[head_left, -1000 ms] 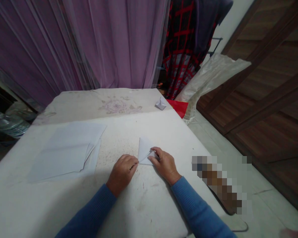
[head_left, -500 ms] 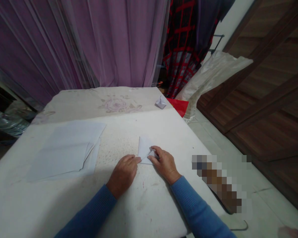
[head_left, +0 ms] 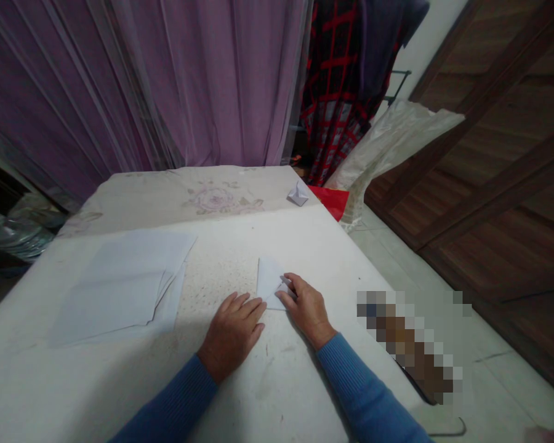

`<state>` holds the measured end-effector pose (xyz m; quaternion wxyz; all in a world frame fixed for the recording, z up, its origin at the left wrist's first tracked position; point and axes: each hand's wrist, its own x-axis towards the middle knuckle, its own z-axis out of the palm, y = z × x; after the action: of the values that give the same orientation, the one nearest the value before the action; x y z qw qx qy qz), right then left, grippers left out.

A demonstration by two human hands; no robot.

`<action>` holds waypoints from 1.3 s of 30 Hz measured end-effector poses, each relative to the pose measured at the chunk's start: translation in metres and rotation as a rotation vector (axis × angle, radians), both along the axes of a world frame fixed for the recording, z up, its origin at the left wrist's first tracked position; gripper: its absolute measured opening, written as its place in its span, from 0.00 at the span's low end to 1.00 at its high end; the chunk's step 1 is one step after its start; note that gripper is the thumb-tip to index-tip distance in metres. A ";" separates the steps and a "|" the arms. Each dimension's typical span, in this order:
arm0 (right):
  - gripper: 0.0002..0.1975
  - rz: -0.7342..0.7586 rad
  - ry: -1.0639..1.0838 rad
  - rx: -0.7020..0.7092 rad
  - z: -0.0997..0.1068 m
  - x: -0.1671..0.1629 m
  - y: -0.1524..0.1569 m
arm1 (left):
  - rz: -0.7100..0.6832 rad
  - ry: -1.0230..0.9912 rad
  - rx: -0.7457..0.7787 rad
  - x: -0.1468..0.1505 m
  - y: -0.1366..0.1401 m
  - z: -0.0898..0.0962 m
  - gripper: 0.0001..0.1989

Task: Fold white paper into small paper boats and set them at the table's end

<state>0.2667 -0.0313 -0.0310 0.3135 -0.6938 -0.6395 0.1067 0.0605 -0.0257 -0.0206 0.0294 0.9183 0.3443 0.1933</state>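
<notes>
A folded white paper (head_left: 268, 278) lies flat on the table in front of me, coming to a point at its far left. My right hand (head_left: 308, 307) pinches a raised flap at the paper's right side between thumb and fingers. At the paper's near left corner, my left hand (head_left: 234, 329) rests with its fingers stretched out, the fingertips touching or just beside the edge. Farther back, near the table's right edge, stands a small folded paper shape (head_left: 298, 195) with an upright peak.
Loose white sheets (head_left: 115, 289) lie in a stack on the table's left. A red bag (head_left: 335, 202) and a pale plastic sheet (head_left: 397, 135) are beyond the right edge. A blurred-out dark object (head_left: 410, 357) is at the right edge. Clear plastic bottles (head_left: 16, 237) stand at far left.
My left hand's fingers have spread from a closer press on the paper's corner. My right hand stays on the flap, which now stands up more. The view has tilted slightly.
</notes>
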 end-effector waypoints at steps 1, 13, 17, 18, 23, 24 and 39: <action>0.18 -0.014 -0.015 0.004 0.000 0.000 0.000 | 0.001 0.008 0.005 0.000 0.000 0.000 0.17; 0.17 -0.072 -0.045 0.066 0.001 0.007 -0.008 | -0.003 0.031 0.013 0.002 -0.001 0.004 0.19; 0.17 -0.090 -0.046 0.052 0.002 0.007 -0.006 | -0.003 0.036 0.006 0.002 -0.002 0.004 0.19; 0.17 -0.092 -0.051 0.050 0.002 0.006 -0.005 | -0.001 0.033 0.007 0.002 -0.002 0.004 0.18; 0.16 -0.075 -0.059 0.041 0.005 0.005 -0.004 | 0.011 0.030 0.025 0.004 -0.001 0.004 0.17; 0.16 -0.073 -0.061 0.040 0.006 0.005 -0.004 | 0.012 0.032 0.027 0.004 -0.001 0.004 0.17; 0.16 -0.081 -0.032 0.049 0.005 0.005 -0.006 | 0.012 0.023 0.043 0.004 -0.002 0.003 0.17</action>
<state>0.2712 -0.0371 -0.0264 0.3243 -0.7128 -0.6183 0.0671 0.0646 -0.0277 -0.0174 0.0046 0.9188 0.3460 0.1901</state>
